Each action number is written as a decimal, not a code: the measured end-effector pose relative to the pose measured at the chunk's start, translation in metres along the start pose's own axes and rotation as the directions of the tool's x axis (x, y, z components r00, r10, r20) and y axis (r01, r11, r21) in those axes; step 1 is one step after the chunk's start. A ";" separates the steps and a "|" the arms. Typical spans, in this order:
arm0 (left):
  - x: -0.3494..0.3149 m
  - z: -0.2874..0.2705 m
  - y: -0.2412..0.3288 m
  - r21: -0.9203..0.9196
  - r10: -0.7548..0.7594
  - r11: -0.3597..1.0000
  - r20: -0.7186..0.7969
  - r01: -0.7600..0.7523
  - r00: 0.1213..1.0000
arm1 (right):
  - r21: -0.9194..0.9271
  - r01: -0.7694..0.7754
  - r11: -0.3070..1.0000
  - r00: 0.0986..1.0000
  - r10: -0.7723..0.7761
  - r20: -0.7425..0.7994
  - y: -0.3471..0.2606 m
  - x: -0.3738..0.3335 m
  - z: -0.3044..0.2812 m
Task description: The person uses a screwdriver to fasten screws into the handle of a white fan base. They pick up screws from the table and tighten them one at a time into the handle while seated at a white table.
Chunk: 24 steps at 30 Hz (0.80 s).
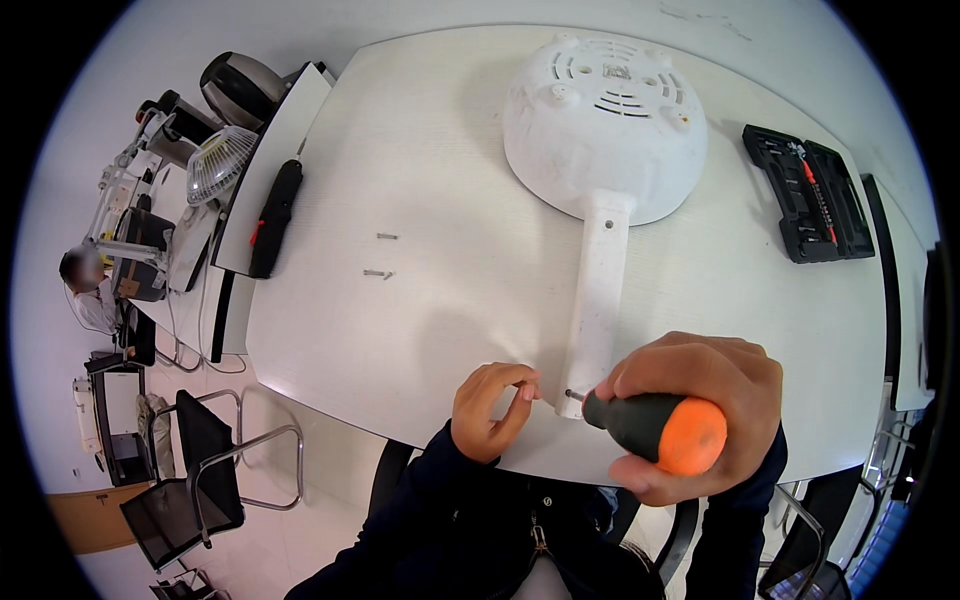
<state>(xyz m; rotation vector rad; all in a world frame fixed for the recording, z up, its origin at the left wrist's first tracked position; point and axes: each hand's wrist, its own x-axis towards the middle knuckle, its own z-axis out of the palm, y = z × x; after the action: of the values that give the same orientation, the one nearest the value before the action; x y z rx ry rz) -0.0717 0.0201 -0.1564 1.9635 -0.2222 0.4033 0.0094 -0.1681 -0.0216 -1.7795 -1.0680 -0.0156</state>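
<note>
Apparent step: screw work at the white handle (598,300) tip.
Right fingers (665,368) wrapped around screwdriver (655,430); left fingers (503,376) curled, contents unclear. Turning calls for straight, steady pressure.

Black metal-framed chair (210,445), clear ribbed dome (220,165), person (95,302) at far left

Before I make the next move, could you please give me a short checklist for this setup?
1. Right hand gripping the screwdriver: ok.
2. Screwdriver tip at the near end of the white handle: ok.
3. Tip fully seated: cannot tell, too small.
4. Left hand bracing the handle: not ok, it is beside it, apart.
5. White appliance turned vents-up: ok.
6. Loose screws clear of the handle: ok, off to its left.
</note>
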 end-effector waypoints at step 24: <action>0.110 -0.031 0.121 0.226 0.682 0.696 0.087 -0.681 0.726 | -0.063 -0.106 0.992 0.994 0.108 0.033 -0.020 -0.004 0.000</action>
<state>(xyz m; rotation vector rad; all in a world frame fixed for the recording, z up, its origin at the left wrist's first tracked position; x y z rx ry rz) -0.0159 0.0011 -0.0007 2.0649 -0.9661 0.9587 -0.0066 -0.1684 -0.0085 -1.8965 -1.0059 0.0503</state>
